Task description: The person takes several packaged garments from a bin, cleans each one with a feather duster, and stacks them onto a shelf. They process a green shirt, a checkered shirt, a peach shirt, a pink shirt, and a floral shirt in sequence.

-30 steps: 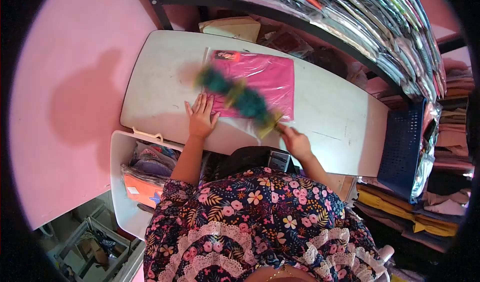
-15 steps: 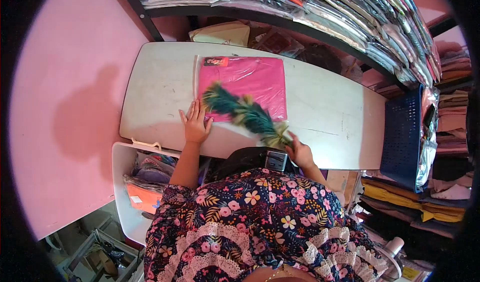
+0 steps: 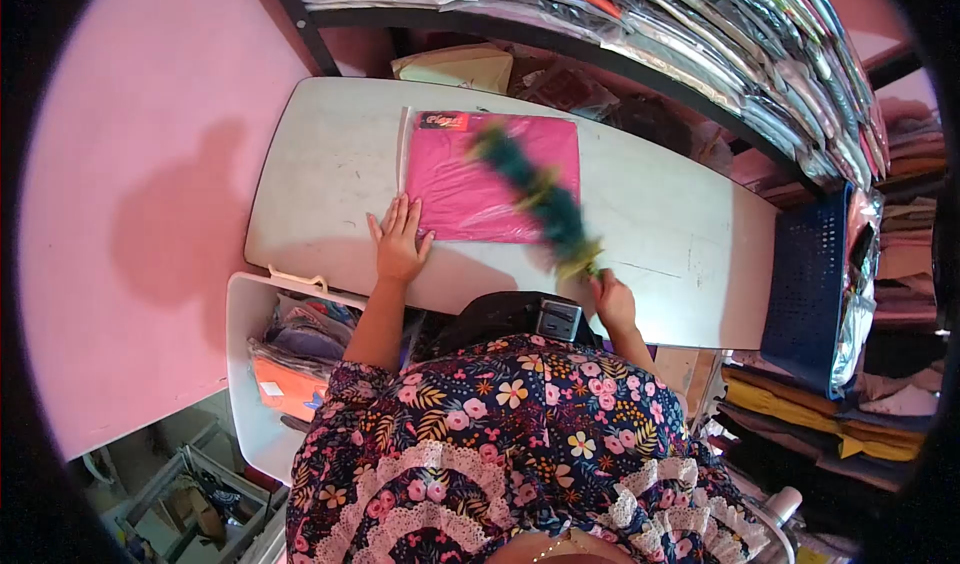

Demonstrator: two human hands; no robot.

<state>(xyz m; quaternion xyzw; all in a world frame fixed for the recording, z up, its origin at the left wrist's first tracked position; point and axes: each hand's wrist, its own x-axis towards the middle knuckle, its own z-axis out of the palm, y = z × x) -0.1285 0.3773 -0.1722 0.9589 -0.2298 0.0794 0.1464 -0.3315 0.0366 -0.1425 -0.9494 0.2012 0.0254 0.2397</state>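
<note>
A pink folded item in a clear plastic bag (image 3: pixel 470 189) lies flat on the white table (image 3: pixel 330 154), with a black and red label at its top left. My left hand (image 3: pixel 400 242) has its fingers spread over the bag's lower left corner and the table beside it. In my right hand (image 3: pixel 613 301) is the handle end of a green and yellow fluffy duster (image 3: pixel 535 194). The duster, blurred by motion, slants up and left across the right part of the bag.
Stacked bagged garments (image 3: pixel 700 54) fill a black-framed shelf behind the table. A blue perforated basket (image 3: pixel 805 289) stands at the right end. At lower left, a white bin (image 3: pixel 245 364) holds packaged items. Folded clothes (image 3: pixel 800 409) are piled at the right.
The duster has swung up and to the right over the bag, and my right hand has shifted slightly right. My left hand stays at the bag's corner. The whole view has shifted a little.
</note>
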